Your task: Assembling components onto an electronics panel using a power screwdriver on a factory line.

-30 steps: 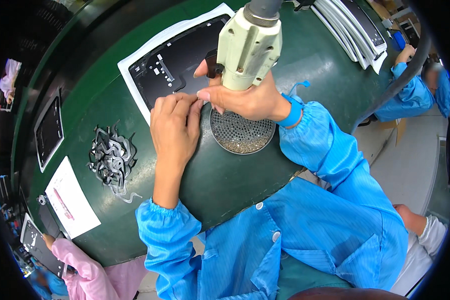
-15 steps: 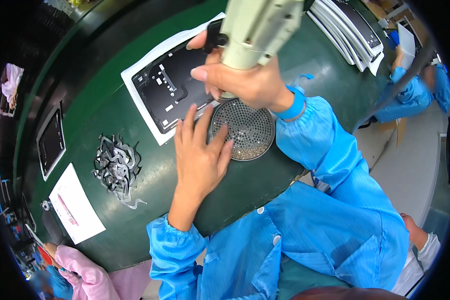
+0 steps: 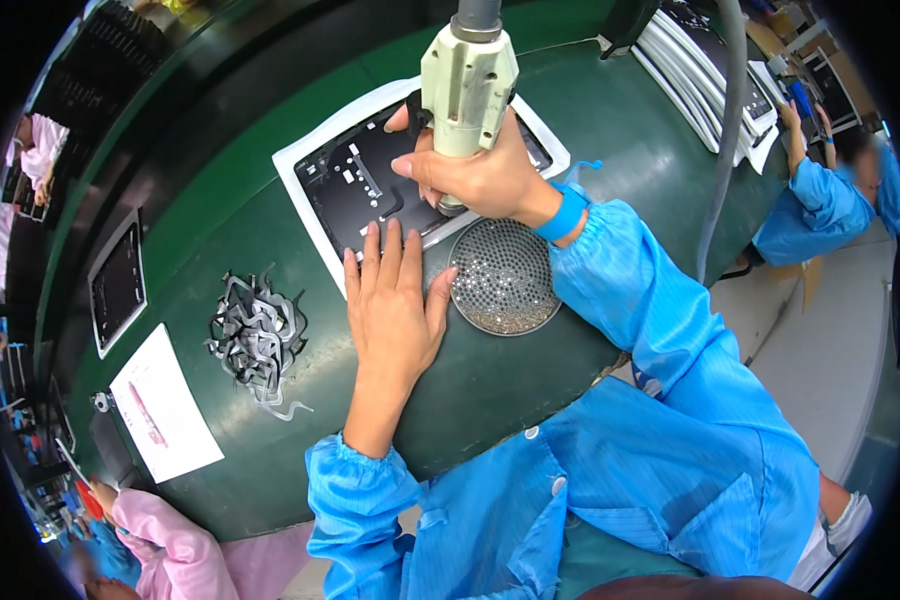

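- On the green bench top [image 3: 590, 110], a black panel with small cut-outs and fittings [image 3: 355, 185] is laid in a white tray [image 3: 295, 190], directly ahead of the person.
- Its near edge is pressed by the left hand [image 3: 395, 300], which lies flat, palm down, fingers straight and close together, thumb out toward a round perforated dish [image 3: 503, 277].
- Above the panel's right half, a cream-coloured powered screwdriver [image 3: 467, 85] is gripped upright by the right hand [image 3: 480, 175], fingers wrapped round its lower body; its tip is hidden behind the hand.
- Just right of the left hand, the dish is seen to hold many small silver screws.
- Left of the left hand, well apart, a heap of bent grey metal clips [image 3: 257, 335] is piled, with a white paper sheet [image 3: 163, 405] beyond it.
- Further along the bench, stacked white trays [image 3: 695, 65] are seen, and another worker in a blue coat [image 3: 820, 195] is seated at the right.
- Both forearms are covered by blue sleeves.
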Demonstrator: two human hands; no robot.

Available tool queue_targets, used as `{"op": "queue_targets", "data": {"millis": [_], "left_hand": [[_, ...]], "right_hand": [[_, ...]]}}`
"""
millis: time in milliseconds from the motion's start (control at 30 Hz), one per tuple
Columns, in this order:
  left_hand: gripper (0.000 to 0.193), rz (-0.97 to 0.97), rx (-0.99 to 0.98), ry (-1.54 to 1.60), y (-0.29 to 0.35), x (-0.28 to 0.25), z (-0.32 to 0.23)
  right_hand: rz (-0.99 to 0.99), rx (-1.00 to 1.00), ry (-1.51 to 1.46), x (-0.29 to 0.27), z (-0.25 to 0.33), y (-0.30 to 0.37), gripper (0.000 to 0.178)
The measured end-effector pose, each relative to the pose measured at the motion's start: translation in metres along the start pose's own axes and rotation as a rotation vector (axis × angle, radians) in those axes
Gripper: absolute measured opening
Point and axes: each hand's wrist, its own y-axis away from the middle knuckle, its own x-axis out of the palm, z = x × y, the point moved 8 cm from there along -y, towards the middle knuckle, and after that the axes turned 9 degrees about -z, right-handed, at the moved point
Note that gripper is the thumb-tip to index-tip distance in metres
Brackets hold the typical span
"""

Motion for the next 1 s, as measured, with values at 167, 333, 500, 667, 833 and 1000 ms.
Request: {"op": "queue_targets", "data": {"millis": [167,333,500,667,833,1000], "left_hand": [[0.051,-0.054,0.029,-0.011,0.002,-0.002,0.0],[0.051,-0.049,0.032,-0.007,0.003,-0.001,-0.002],[0.05,-0.061,0.034,0.006,0.004,-0.003,-0.001],[0.028,-0.241,0.087,0.159,-0.001,-0.029,0.011],[0.028,-0.265,-0.507,0.087,-0.029,-0.063,0.08],[0.035,0.305,-0.59,0.162,-0.022,-0.013,0.116]], "right_hand": [[0.001,0.018,-0.005,0.001,-0.001,0.002,0.023],[-0.007,0.042,-0.022,0.002,-0.002,0.006,0.021],[0.028,-0.04,0.028,0.006,-0.005,0.01,0.022],[0.033,-0.035,0.02,0.008,-0.009,0.009,0.015],[-0.028,-0.007,-0.02,-0.005,-0.004,0.005,0.012],[-0.077,-0.08,-0.039,-0.015,0.035,0.007,0.026]]}}
